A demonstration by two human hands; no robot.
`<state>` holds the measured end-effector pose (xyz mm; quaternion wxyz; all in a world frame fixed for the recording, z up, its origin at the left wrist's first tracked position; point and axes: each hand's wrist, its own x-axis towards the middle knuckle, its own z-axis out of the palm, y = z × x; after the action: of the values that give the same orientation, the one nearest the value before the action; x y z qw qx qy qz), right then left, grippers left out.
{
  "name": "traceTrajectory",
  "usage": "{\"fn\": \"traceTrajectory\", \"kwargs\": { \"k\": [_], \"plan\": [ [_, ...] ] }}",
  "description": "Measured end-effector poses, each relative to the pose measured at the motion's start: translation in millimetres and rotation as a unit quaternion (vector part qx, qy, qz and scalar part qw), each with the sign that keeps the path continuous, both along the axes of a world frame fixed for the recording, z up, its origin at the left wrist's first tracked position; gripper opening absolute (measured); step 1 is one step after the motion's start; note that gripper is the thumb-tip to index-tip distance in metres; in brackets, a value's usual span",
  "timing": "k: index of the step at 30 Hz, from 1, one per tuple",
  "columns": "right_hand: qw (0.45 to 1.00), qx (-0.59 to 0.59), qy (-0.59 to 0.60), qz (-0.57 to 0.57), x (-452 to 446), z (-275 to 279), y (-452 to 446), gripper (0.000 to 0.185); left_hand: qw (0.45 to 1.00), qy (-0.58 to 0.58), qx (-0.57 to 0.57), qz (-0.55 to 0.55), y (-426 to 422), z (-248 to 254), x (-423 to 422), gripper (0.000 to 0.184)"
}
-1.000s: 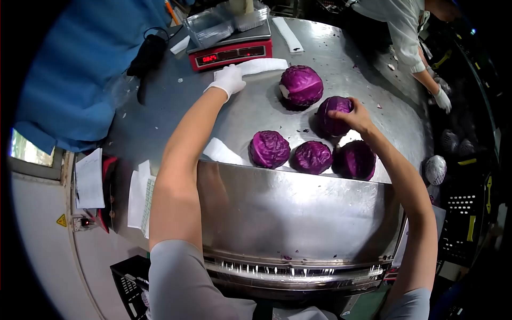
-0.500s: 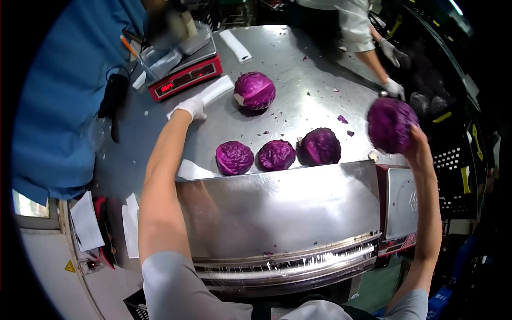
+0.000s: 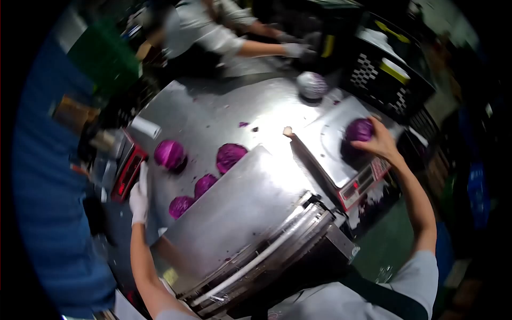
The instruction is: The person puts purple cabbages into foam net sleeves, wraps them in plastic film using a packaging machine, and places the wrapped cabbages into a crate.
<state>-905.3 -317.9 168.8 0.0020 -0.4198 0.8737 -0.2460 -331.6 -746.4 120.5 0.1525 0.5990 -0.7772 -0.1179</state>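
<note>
My right hand (image 3: 381, 141), bare, has its fingers around a purple cabbage (image 3: 359, 129) over the metal plate (image 3: 326, 133) of a red scale on the right. I cannot tell whether the cabbage touches the plate. My left hand (image 3: 139, 204), in a white glove, is closed on a flat white strip (image 3: 143, 175) beside the other red scale (image 3: 128, 172). Near it on the steel table sits a round purple cabbage (image 3: 169, 154). Three more cabbages line the back edge of the wrapping machine (image 3: 229, 213): one (image 3: 181, 207), another (image 3: 205, 185) and the farthest (image 3: 231, 157).
Across the table a co-worker's gloved hands (image 3: 294, 49) reach toward dark crates. A paler cabbage (image 3: 312, 85) stands at the far edge. A black crate (image 3: 386, 80) is behind the right scale. Another white strip (image 3: 145, 127) and leaf scraps lie on the table.
The view has swung to the right. My right hand has brought its cabbage over the right scale. My left hand stays with the white strip, and the co-worker's hands have shifted toward the crates.
</note>
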Motion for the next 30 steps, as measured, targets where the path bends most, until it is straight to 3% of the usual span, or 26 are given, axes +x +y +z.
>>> {"fn": "traceTrajectory", "kwargs": {
  "k": [2, 4, 5, 9, 11, 12, 13, 15, 17, 18, 19, 20, 22, 24, 25, 26, 29, 30],
  "plan": [
    [1.0, 0.011, 0.021, 0.012, -0.5, -4.7, 0.6, 0.103, 0.99, 0.136, -0.046, -0.001, 25.5, 30.5, -18.3, 0.034],
    [0.999, 0.014, 0.038, 0.014, 5.6, -6.1, 2.1, 0.109, 0.967, 0.253, 0.0, 0.016, 47.1, 48.7, -26.6, 0.034],
    [0.999, 0.008, 0.042, 0.007, 10.5, -8.2, 5.2, 0.112, 0.955, 0.295, 0.01, -0.034, 60.2, 57.3, -29.6, 0.037],
    [0.987, -0.151, 0.042, 0.033, -2.0, -35.1, 17.1, 0.11, 0.895, 0.414, 0.121, -0.113, 182.6, 119.9, -81.8, 0.048],
    [0.978, -0.206, -0.011, 0.029, -8.7, -46.8, 21.0, 0.108, 0.869, 0.399, 0.219, -0.195, 228.4, 137.1, -86.2, 0.051],
    [0.977, -0.212, -0.012, 0.031, -11.1, -50.5, 25.1, 0.108, 0.867, 0.401, 0.202, -0.217, 253.5, 137.6, -90.7, 0.052],
    [0.976, -0.213, -0.034, 0.024, -12.4, -52.5, 29.4, 0.105, 0.862, 0.4, 0.238, -0.201, 298.6, 163.8, -109.3, 0.052],
    [0.974, -0.218, -0.059, 0.024, -8.5, -49.9, 37.1, 0.102, 0.861, 0.393, 0.243, -0.212, 337.8, 161.5, -113.6, 0.05],
    [0.965, -0.262, 0.001, 0.027, 13.8, -32.6, 49.0, 0.095, 0.865, 0.374, 0.269, -0.199, 379.0, 167.5, -128.4, 0.048],
    [0.944, -0.309, -0.081, 0.087, 41.7, -2.8, 59.6, 0.09, 0.875, 0.355, 0.256, -0.206, 387.5, 149.1, -129.2, 0.046],
    [0.934, -0.277, -0.19, 0.121, 73.6, 23.8, 74.5, 0.082, 0.895, 0.326, 0.197, -0.234, 405.9, 144.6, -142.2, 0.045],
    [0.885, -0.275, -0.32, 0.195, 95.3, 29.8, 86.4, 0.085, 0.873, 0.35, 0.254, -0.226, 425.3, 145.7, -155.4, 0.046],
    [0.787, -0.324, -0.414, 0.325, 150.0, 32.3, 103.8, 0.068, 0.847, 0.355, 0.301, -0.256, 444.7, 121.0, -167.0, 0.047],
    [0.826, -0.258, -0.418, 0.276, 177.8, 36.5, 121.7, 0.033, 0.829, 0.316, 0.365, -0.283, 458.3, 121.4, -175.6, 0.046],
    [0.837, -0.264, -0.413, 0.242, 184.2, 38.8, 126.8, 0.025, 0.816, 0.281, 0.404, -0.303, 459.8, 119.6, -176.3, 0.046],
    [0.809, -0.295, -0.458, 0.222, 187.6, 30.2, 128.0, 0.022, 0.803, 0.266, 0.43, -0.317, 458.1, 114.1, -174.2, 0.042],
    [0.75, -0.339, -0.53, 0.204, 191.8, 10.2, 126.6, 0.019, 0.672, 0.353, 0.612, -0.223, 448.5, 121.7, -166.0, 0.04],
    [0.722, -0.352, -0.56, 0.2, 194.7, 5.1, 126.6, 0.019, 0.612, 0.463, 0.555, -0.319, 450.6, 117.0, -178.5, 0.045]
  ]
}}
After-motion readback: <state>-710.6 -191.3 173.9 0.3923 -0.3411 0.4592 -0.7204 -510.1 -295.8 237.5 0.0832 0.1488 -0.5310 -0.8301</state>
